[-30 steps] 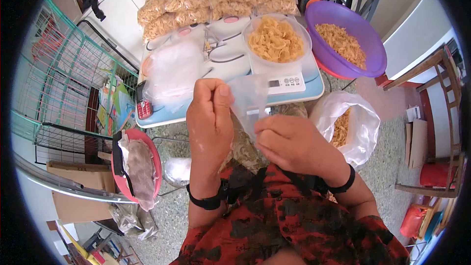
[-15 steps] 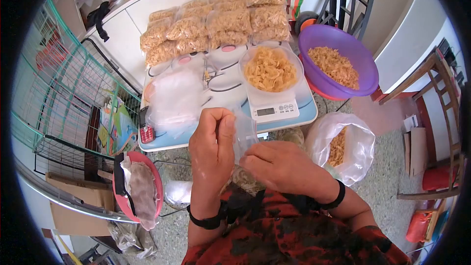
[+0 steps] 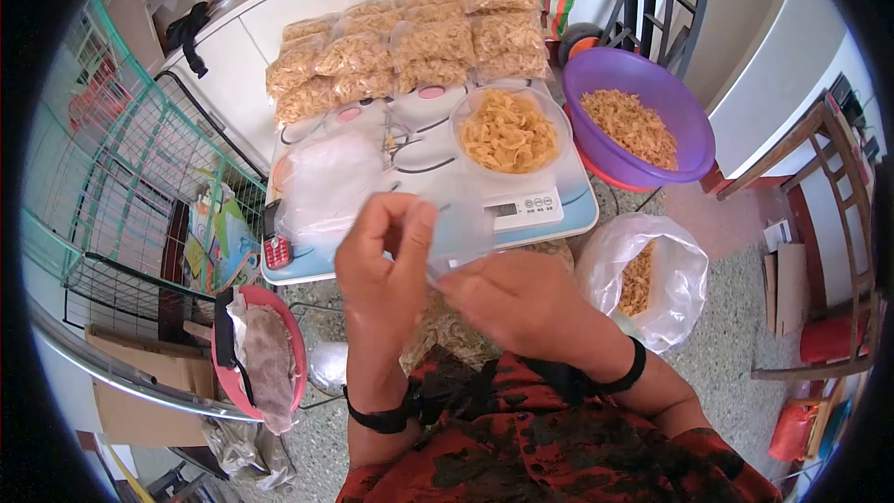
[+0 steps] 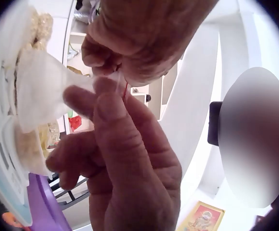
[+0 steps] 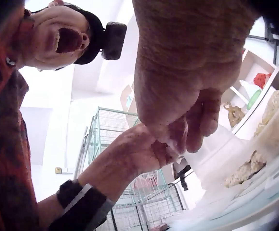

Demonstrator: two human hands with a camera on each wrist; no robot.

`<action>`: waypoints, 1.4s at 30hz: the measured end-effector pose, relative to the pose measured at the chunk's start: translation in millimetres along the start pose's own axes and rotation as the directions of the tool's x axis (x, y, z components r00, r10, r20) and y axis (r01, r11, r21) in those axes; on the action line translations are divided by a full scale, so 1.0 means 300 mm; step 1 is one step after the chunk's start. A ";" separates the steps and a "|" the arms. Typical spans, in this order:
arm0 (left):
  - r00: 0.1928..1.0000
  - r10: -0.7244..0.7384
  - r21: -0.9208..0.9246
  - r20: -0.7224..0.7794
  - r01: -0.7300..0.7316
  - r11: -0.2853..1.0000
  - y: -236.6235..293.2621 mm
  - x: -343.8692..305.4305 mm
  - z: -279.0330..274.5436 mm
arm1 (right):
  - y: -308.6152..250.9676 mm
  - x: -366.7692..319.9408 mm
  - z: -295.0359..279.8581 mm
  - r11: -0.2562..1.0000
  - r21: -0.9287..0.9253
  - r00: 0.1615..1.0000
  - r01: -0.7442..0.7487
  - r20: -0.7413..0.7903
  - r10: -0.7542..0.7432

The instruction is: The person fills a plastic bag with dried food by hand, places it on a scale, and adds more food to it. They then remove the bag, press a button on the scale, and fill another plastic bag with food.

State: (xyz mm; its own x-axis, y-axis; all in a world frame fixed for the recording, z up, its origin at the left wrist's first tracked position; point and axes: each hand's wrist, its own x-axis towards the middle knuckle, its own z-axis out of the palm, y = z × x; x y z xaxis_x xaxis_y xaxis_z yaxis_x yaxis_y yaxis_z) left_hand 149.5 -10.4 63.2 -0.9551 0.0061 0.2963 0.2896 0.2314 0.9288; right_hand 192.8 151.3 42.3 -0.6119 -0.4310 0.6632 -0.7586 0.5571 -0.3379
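Between my two hands hangs a thin clear plastic bag [image 3: 463,224], its body spreading toward the table. My left hand [image 3: 384,256] pinches the bag's edge between thumb and fingers. Knuckles up, my right hand [image 3: 526,303] pinches the same edge close beside it. In the left wrist view a thin red line shows on the bag [image 4: 40,91] by the left thumb. Beyond the hands, a kitchen scale [image 3: 535,210] carries a clear bowl of yellow flat chips [image 3: 510,135]. A pile of flat clear bags [image 3: 326,182] lies left of the scale.
Filled bags [image 3: 410,47] are stacked along the table's back. A purple basin [image 3: 684,144] of flakes stands at the right, above a white sack [image 3: 675,289] on the floor. A red phone [image 3: 277,250] lies at the table's left edge, near a pink basin [image 3: 296,354] with a cloth.
The view tilted up, then held nearly steady. Both hands have shifted slightly left with the bag, and the right hand has come closer to the left fingertips.
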 end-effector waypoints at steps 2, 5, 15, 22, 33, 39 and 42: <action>0.994 0.050 -0.055 -0.096 -0.056 0.997 0.003 0.018 -0.001 | -0.019 0.000 0.025 0.999 0.030 0.999 0.032 0.027 -0.033; 0.985 0.096 -0.024 -0.142 -0.101 0.995 0.013 0.031 -0.002 | -0.031 0.003 0.026 0.998 0.057 0.996 0.041 0.080 -0.045; 0.960 0.277 0.238 0.032 -0.276 0.931 0.069 0.018 -0.031 | 0.033 0.161 -0.223 0.982 -0.188 0.978 0.028 -0.198 -0.066; 0.921 0.365 0.289 0.139 -0.390 0.874 0.092 0.007 -0.046 | 0.028 0.188 -0.145 0.974 -0.171 0.984 -0.146 0.077 0.161; 0.994 -0.019 -0.067 -0.107 0.012 0.998 -0.012 -0.041 -0.056 | 0.016 0.168 -0.035 0.874 0.141 0.858 -0.464 -0.174 0.484; 0.967 0.021 -0.290 -0.254 -0.097 0.952 0.019 -0.033 -0.053 | 0.008 0.144 -0.026 0.822 0.186 0.829 -0.539 -0.053 0.556; 0.967 0.052 -0.194 -0.249 -0.103 0.976 0.030 -0.033 -0.044 | 0.000 0.135 -0.037 0.860 0.132 0.865 -0.492 -0.036 0.501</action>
State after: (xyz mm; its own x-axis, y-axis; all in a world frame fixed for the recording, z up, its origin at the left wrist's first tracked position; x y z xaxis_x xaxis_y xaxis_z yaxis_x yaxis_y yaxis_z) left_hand 162.4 -21.3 71.6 -0.8930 -0.2243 0.3903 0.3926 0.0360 0.9190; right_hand 170.5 141.8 76.4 -0.9011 -0.0686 0.4282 -0.3809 0.5974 -0.7058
